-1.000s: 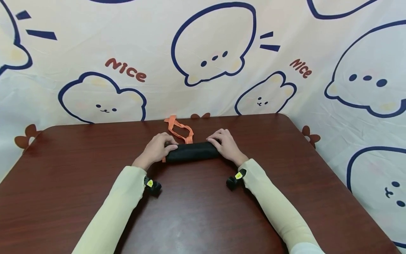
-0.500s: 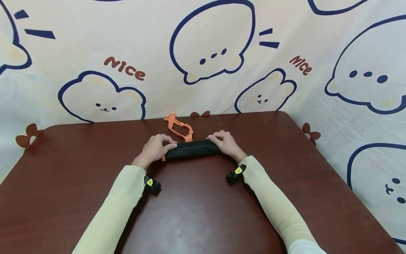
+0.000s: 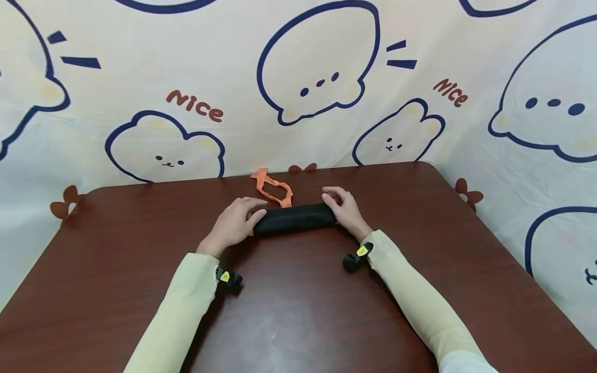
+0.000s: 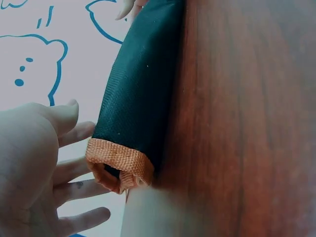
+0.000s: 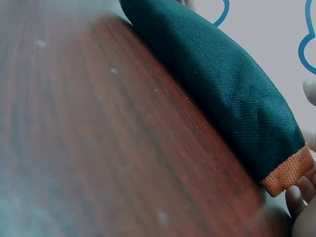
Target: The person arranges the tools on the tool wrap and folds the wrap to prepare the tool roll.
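Note:
A rolled-up black fabric roll [image 3: 294, 218] with orange edging lies across the far middle of the table. An orange strap [image 3: 261, 180] forms a loop behind it. At the roll's left end is my left hand [image 3: 233, 224], its fingers extended. The left wrist view shows that hand [image 4: 29, 163] with spread fingers beside the orange-edged end [image 4: 118, 155], not gripping it. My right hand [image 3: 347, 213] is at the opposite end, thumb and fingers apart. In the right wrist view, its fingers [image 5: 308, 190] are close by the orange edging [image 5: 289, 172]; contact there is hard to tell.
The brown wooden table [image 3: 289, 311] extends around the roll toward me and to both sides. A white cloth backdrop [image 3: 242, 67] with blue cartoon outlines hangs behind and to the right. Each wrist carries a small black camera [image 3: 230, 281].
Both hands have loosened from the fabric roll: the left fingers have straightened and spread, and the right thumb and fingers have parted from its top. The head view has shifted slightly.

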### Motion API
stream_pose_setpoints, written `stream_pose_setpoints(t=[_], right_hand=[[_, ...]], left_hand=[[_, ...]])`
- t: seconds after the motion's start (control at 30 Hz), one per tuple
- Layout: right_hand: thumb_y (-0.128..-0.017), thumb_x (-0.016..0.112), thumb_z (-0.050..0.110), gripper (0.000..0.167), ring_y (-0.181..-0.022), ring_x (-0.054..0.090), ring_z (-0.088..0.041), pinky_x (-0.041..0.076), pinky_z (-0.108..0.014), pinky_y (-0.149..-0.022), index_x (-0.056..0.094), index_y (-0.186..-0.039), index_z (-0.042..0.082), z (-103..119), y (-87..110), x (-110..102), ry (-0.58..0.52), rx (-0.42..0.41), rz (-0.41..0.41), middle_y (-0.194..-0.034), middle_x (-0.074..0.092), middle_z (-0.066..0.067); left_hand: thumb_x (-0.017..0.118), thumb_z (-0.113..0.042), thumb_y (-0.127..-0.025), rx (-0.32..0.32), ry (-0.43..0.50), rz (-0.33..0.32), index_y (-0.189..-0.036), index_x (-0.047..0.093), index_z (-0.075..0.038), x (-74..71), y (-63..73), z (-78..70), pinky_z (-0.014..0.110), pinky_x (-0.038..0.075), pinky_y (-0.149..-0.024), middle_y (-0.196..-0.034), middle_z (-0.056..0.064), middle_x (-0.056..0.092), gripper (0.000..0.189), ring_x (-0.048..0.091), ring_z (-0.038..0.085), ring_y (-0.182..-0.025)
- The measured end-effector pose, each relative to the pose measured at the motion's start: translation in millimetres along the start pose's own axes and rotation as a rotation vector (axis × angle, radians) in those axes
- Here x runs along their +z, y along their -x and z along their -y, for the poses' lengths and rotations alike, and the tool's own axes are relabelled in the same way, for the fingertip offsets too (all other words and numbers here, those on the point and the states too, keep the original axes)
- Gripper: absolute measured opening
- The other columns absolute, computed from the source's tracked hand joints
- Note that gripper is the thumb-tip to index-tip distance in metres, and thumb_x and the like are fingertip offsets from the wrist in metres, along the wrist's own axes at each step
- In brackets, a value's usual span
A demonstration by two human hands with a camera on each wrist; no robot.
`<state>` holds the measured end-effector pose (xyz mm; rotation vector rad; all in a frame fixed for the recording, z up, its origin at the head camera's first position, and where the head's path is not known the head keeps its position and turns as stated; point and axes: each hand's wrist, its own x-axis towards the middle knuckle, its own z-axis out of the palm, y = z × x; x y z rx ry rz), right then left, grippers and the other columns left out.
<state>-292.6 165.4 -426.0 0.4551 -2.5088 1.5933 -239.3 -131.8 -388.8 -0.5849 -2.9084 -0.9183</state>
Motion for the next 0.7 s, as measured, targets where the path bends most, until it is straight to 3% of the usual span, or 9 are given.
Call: stream_pose_setpoints(t=[0.17,0.3,0.47,0.7], right_hand=[[-0.1,0.052,0.013,0.036,-0.095,0.044,-0.026,0.035,-0.034,-0.085,0.053,-0.129,-0.009,22,20.2,-10,0.003,0.023,-0.025,-0.112,0.056,-0.024],[-0.1,0.05,0.01,0.036,-0.099,0.044,-0.03,0.031,-0.034,-0.088,0.051,-0.129,-0.011,27,30.7,-15,0.014,0.005,-0.061,-0.114,0.053,-0.026],[-0.099,0.051,0.006,0.035,-0.099,0.047,-0.038,0.025,-0.039,-0.093,0.051,-0.129,-0.012,3,36.3,-18,0.001,-0.053,-0.077,-0.108,0.054,-0.028],[-0.103,0.045,0.014,0.034,-0.104,0.04,-0.026,0.032,-0.036,-0.086,0.054,-0.132,-0.001,-12,62.4,-22,0.083,-0.04,-0.039,-0.122,0.054,-0.019]], left_hand=[[0.054,-0.031,-0.099,-0.013,-0.03,0.002,-0.139,0.05,-0.008,2.2,3.1,-4.1,0.053,0.04,-0.099,-0.132,0.014,0.055,0.046,0.046,0.031,-0.122],[0.054,-0.032,-0.099,-0.016,-0.031,-0.007,-0.143,0.043,-0.005,3.2,8.5,-3.0,0.056,0.037,-0.104,-0.139,0.018,0.049,0.053,0.043,0.035,-0.128],[0.059,-0.039,-0.095,0.003,-0.051,-0.009,-0.146,0.037,-0.003,5.8,18.8,-1.5,0.058,0.029,-0.11,-0.152,0.019,0.035,0.066,0.034,0.038,-0.138],[0.062,-0.044,-0.091,-0.027,-0.033,-0.002,-0.145,0.037,-0.001,-0.1,51.1,4.6,0.062,0.026,-0.11,-0.154,0.022,0.029,0.073,0.029,0.041,-0.14]])
